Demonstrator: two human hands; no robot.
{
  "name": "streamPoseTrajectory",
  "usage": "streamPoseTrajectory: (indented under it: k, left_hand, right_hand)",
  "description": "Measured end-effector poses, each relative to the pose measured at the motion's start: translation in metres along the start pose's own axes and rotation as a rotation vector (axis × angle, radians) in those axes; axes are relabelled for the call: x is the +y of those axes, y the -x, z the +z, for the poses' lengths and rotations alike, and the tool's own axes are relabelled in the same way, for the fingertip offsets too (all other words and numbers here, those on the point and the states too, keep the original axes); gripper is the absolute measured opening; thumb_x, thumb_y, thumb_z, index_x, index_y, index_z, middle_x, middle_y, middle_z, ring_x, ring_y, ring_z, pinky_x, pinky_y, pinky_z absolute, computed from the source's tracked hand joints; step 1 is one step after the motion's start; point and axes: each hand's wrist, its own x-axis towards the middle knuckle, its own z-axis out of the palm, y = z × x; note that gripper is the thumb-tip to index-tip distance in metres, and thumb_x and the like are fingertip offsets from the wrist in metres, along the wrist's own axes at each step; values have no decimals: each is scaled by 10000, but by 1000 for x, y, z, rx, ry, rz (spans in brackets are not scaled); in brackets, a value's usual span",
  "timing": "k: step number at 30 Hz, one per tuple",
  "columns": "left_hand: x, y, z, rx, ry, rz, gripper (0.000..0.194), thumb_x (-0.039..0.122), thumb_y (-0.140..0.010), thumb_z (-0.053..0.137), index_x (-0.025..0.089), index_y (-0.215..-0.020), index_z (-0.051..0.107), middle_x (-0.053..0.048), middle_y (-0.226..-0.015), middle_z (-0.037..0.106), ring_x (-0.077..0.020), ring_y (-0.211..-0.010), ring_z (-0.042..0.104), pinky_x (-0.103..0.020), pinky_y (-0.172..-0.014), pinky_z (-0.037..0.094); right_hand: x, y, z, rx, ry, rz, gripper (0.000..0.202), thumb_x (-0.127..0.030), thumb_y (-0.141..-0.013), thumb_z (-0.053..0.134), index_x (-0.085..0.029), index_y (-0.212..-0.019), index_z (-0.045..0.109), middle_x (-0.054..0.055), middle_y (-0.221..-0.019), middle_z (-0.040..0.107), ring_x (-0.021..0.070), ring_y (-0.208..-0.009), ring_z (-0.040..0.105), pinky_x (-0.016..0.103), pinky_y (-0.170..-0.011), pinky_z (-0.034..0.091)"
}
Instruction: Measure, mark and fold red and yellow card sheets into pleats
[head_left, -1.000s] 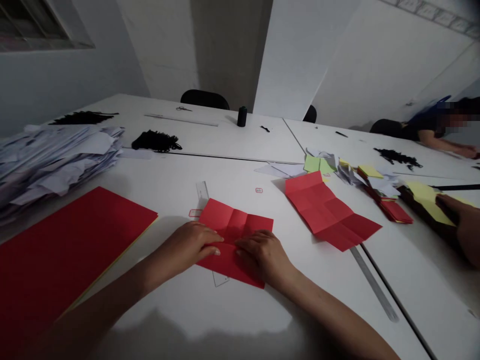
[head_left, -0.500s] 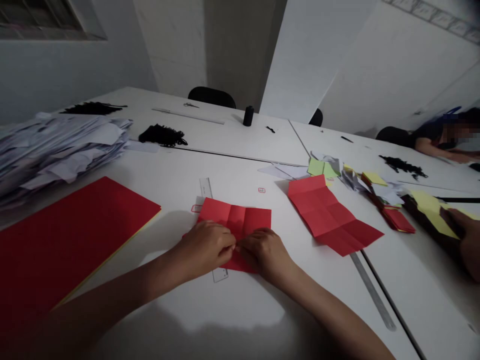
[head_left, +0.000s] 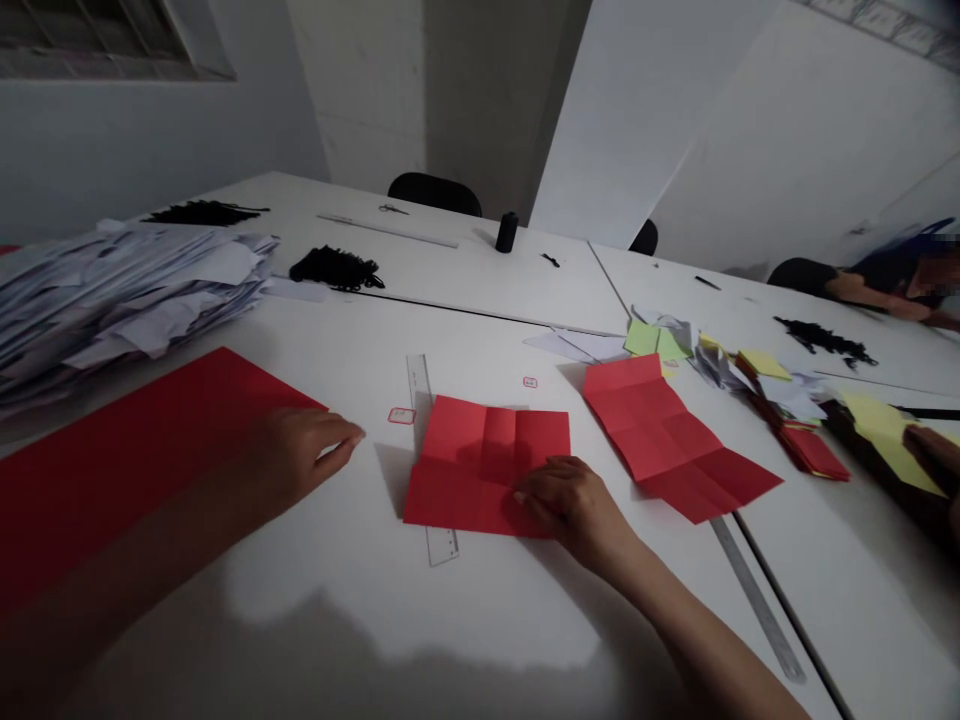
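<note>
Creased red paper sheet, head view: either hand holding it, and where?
Not gripped. The right hand presses flat on the creased red paper sheet's near right corner; the left hand is off it, over the large red sheet's edge.

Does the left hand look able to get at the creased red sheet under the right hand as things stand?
Probably yes. The left hand is open at the edge of the large red sheet, with only bare table between it and the creased red sheet.
</note>
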Motion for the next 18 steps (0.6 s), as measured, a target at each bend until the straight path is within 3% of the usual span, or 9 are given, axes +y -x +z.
streamPoseTrajectory:
  k: [2,3,5,7,12,18]
  left_hand:
    - [20,-5,3,18,-38,45,317,408,-937,428,226,-1029,672,-37,-1027,701,-211,-966,627,-351,-858,447]
    - [33,-8,6,-42,-39,88,324,427,-936,441,231,-1067,664,-39,-1061,694,-218,-1004,615,-360,-875,437]
    - [57,-14,13,-202,-23,181,277,396,-942,459,254,-1037,677,-20,-1041,691,-192,-957,617,-344,-859,426]
    - [70,-17,19,-287,-29,193,277,289,-957,428,248,-895,695,1,-891,690,-158,-833,612,-320,-806,410]
    - [62,-8,23,-282,-51,227,272,192,-933,429,225,-791,660,15,-789,655,-140,-757,587,-308,-786,372]
    - [63,-3,25,-217,15,211,209,303,-953,459,259,-1008,656,11,-995,683,-155,-894,610,-311,-831,383]
  right_hand:
    - [-5,-2,2,-9,-10,-32,202,-214,-917,519,-219,-925,720,53,-877,752,193,-793,688,386,-850,467]
    - [-8,-4,4,-9,-13,-42,198,-208,-913,522,-220,-926,720,49,-882,753,190,-796,689,387,-866,461]
    - [-14,-5,6,8,-8,-49,193,-192,-900,529,-223,-924,718,41,-895,753,186,-811,689,386,-889,448]
    - [-16,-2,6,25,1,-47,189,-185,-888,530,-225,-905,714,37,-899,752,187,-824,688,381,-886,444]
    - [-8,16,2,42,31,-3,157,-168,-831,545,-213,-849,694,40,-863,746,198,-832,687,393,-902,438]
    - [-12,24,0,49,26,-37,168,-150,-838,535,-224,-888,677,27,-873,745,187,-827,685,390,-910,437]
